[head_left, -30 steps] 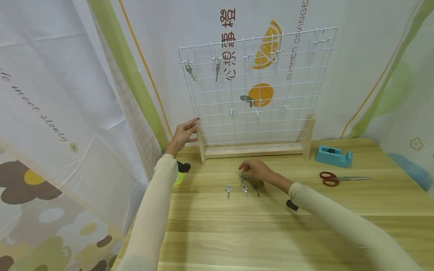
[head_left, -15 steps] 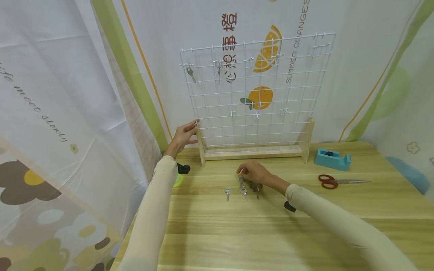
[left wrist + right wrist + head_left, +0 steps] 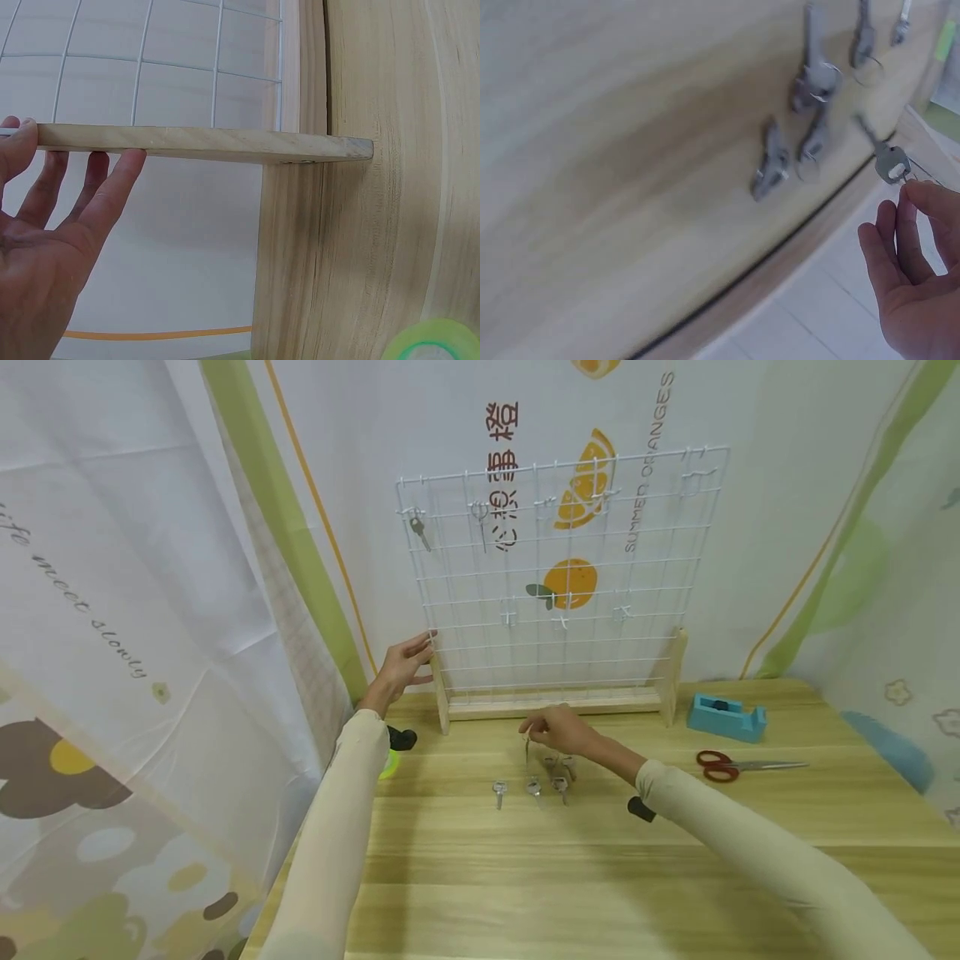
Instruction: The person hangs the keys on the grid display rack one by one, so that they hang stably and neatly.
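In the head view my left hand (image 3: pixel 401 670) is at the left wooden upright (image 3: pixel 202 141) of a white wire grid rack (image 3: pixel 558 556). Its thumb and a finger grip the frame at the top of the upright, while the other fingertips rest against the wood. My right hand (image 3: pixel 562 729) is just above the table before the rack. Between thumb and fingertip it pinches a key (image 3: pixel 889 161) by its ring, blade hanging down. Several keys (image 3: pixel 499 793) with rings lie on the table below that hand. One key (image 3: pixel 420 531) hangs from a hook at the rack's upper left, another key (image 3: pixel 482 531) beside it.
White hooks (image 3: pixel 562 621) sit on the grid's middle and upper rows. Right of the rack are a blue tape dispenser (image 3: pixel 726 718) and red-handled scissors (image 3: pixel 750 765). A yellow-green roll (image 3: pixel 435 341) lies by my left forearm. A printed curtain stands behind.
My right hand has lifted one key off the table from among the others, uncovering keys beneath it. My left hand keeps its place on the rack. The head view has tilted slightly up.
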A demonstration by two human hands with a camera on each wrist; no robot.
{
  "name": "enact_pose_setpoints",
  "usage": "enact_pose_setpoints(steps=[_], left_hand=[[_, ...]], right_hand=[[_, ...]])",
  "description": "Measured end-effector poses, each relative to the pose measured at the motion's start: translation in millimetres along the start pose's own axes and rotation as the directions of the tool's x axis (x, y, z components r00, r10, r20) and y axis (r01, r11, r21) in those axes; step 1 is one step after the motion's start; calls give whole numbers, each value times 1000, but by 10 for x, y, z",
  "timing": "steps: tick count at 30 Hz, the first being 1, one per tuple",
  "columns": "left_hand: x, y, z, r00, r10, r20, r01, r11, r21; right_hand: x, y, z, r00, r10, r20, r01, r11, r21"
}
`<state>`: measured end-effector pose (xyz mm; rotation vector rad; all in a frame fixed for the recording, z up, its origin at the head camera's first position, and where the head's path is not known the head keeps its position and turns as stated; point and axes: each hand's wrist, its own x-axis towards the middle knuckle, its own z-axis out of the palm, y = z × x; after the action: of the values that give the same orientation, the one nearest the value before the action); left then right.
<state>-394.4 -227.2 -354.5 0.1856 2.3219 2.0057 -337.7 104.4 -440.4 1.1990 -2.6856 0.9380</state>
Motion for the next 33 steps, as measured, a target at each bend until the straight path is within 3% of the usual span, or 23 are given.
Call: enact_pose_setpoints(steps=[13, 25, 33], left_hand=[[-178, 188, 15, 998, -47, 38, 49, 998, -45], [-46, -18, -20, 1000, 1, 18, -1, 1000, 8], [-83, 42, 7, 999, 2, 35, -1, 1000, -10]], right_hand=[[119, -264, -542, 998, 6, -62, -10, 998, -67], [331, -629, -1232, 985, -6, -170, -8, 997, -76], [453, -872, -1629, 972, 6, -234, -18, 999, -51]])
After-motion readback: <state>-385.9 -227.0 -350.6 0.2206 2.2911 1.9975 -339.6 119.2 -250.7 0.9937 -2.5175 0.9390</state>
